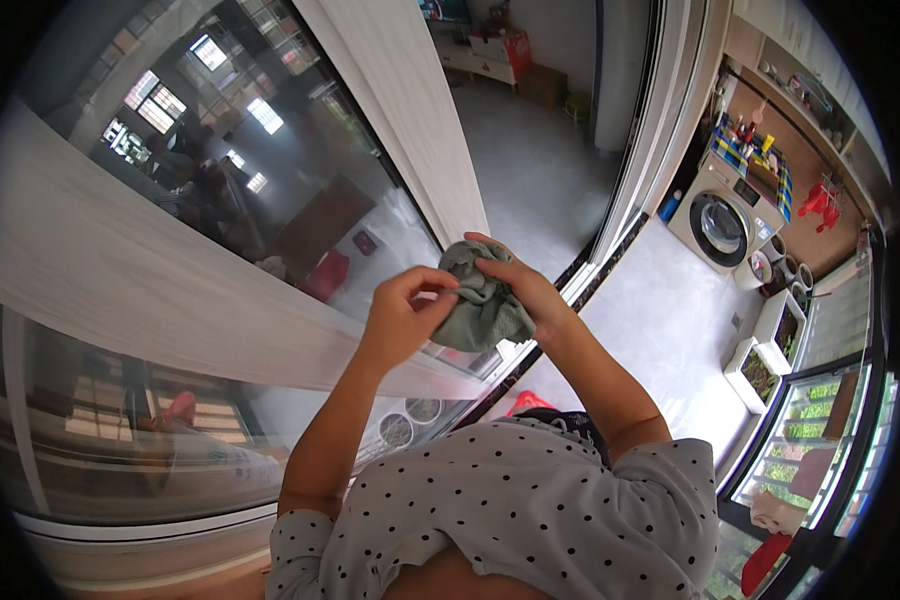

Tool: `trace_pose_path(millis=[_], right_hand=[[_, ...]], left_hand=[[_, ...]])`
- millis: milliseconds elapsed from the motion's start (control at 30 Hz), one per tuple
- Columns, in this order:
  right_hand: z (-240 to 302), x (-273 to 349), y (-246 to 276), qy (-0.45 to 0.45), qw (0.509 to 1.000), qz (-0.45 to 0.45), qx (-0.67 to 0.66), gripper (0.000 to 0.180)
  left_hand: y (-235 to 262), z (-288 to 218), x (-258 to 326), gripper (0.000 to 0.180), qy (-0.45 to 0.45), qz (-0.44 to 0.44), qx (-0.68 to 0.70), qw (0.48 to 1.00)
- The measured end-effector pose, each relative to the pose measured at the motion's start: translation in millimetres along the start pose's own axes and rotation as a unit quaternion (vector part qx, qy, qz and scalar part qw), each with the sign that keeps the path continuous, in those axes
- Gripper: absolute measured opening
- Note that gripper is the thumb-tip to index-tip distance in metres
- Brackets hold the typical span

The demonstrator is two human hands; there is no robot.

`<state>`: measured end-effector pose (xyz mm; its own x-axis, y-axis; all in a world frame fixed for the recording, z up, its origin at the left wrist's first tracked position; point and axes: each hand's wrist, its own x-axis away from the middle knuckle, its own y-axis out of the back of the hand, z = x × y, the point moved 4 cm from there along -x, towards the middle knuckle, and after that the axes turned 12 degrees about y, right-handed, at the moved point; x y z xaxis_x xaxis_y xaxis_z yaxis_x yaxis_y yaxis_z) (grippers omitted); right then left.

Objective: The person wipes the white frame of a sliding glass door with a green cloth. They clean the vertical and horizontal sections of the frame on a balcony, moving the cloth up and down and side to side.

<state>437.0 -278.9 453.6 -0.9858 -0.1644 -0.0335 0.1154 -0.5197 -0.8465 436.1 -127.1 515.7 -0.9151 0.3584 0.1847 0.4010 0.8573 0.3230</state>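
A crumpled grey-green cloth (477,318) is bunched up between my two hands in front of my chest. My left hand (407,312) pinches its left side between thumb and fingertips. On the other side, my right hand (526,284) wraps round the cloth, the thumb lying across its top and the other fingers partly hidden behind it. Just beyond the cloth stands the white frame (410,110) of a sliding glass door, and its glass pane (300,170) reflects windows and a room.
An open doorway on the right of the frame shows a grey floor (530,150). Farther right stand a washing machine (720,222), pots and white planters (760,362) along the balcony windows. The floor track (580,285) runs by my right forearm. A red item (528,401) lies low near me.
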Motion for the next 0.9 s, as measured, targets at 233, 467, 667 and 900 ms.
trace_pose_path(millis=[233,467,667,900], right_hand=[[-8.3,23.0,-9.3,-0.084,0.991,0.086,0.052,0.042],[-22.5,23.2,11.7,-0.112,0.993,-0.037,-0.017,0.047],[-21.9,18.3,10.3,-0.035,0.998,-0.027,-0.042,0.047],[-29.7,28.2,16.6,-0.086,0.985,-0.052,0.143,0.047]], left_hand=[[6.6,-4.1,-9.3,0.012,0.033,-0.063,0.110,0.991],[23.6,10.6,-3.6,0.022,-0.060,-0.198,0.002,0.978],[-18.3,12.2,20.7,0.057,-0.030,-0.083,-0.028,0.996],[-24.9,52.9,5.4,0.068,0.022,-0.017,0.054,0.998]])
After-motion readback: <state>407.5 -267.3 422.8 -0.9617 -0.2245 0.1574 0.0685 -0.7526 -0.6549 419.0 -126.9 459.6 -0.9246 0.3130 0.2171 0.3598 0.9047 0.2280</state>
